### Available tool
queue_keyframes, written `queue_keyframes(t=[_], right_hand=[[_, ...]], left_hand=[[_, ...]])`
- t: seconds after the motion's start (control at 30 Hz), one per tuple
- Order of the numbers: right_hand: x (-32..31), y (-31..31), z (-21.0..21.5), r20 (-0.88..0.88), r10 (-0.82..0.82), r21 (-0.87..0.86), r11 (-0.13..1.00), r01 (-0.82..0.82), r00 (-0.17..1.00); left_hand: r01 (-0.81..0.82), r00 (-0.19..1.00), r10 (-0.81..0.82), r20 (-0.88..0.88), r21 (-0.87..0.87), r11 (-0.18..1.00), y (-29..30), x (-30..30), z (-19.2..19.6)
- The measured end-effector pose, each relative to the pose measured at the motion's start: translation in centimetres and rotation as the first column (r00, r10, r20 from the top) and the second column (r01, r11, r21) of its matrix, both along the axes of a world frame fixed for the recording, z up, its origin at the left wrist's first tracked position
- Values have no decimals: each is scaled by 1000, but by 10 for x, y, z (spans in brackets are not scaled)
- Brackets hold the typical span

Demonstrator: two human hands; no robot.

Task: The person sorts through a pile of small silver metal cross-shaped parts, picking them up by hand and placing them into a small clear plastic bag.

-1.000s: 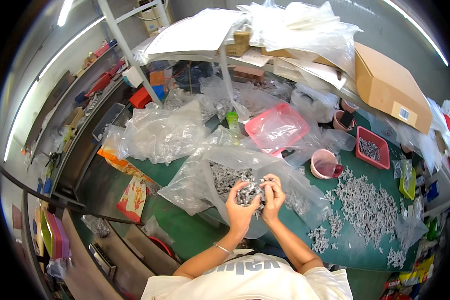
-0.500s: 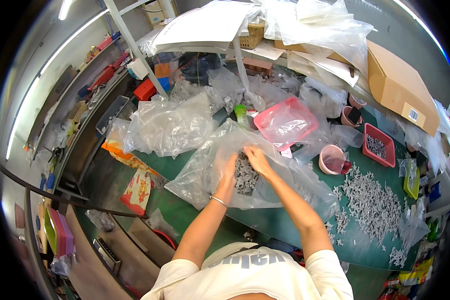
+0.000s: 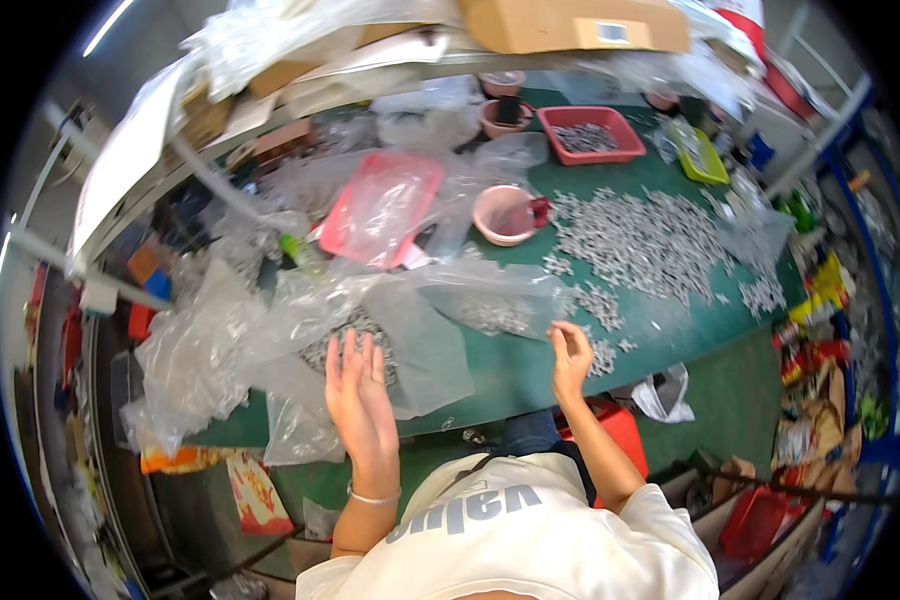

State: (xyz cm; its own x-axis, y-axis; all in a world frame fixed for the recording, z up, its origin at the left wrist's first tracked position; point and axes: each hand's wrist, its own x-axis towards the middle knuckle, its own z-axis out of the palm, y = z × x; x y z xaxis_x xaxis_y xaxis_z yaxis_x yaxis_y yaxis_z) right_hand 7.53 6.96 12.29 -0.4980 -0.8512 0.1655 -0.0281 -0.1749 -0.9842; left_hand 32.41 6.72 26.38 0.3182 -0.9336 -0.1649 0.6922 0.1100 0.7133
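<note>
My left hand [image 3: 362, 400] is open, fingers stretched upward, at the near side of an open clear plastic bag [image 3: 425, 365]. Small grey parts [image 3: 375, 345] lie in that bag, partly hidden behind my fingers. My right hand [image 3: 571, 362] has thumb and fingertips brought together at the near right edge of a second clear bag [image 3: 495, 305], which seems pinched there; motion blur softens the grip. This second bag lies flatter and also has grey parts inside. A broad spread of loose grey parts [image 3: 650, 240] covers the green table [image 3: 470, 405] beyond my right hand.
A pink cup [image 3: 503, 222] and a pink tray [image 3: 590, 152] of parts stand farther back. Plastic film drapes over another pink tray [image 3: 382, 205]. A lime-green tray [image 3: 705, 160] sits far right. A shelf loaded with cardboard [image 3: 570, 25] overhangs the table's back.
The view has swung to the right. Both hands have left the grey parts in the open bag; the left has opened beside it and the right has moved to the second bag's edge.
</note>
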Motion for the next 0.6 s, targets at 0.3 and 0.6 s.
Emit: queue_keyframes(t=[0.3,0.6], right_hand=[[-86,137,-106,-393,-231,292,886,359,890],[-156,107,-104,-539,-7,290,937,194,842]], left_hand=[[939,271,-887,374,101,329,39,-103,-77],[878,-56,-639,767,343,335,37,-201,-197]])
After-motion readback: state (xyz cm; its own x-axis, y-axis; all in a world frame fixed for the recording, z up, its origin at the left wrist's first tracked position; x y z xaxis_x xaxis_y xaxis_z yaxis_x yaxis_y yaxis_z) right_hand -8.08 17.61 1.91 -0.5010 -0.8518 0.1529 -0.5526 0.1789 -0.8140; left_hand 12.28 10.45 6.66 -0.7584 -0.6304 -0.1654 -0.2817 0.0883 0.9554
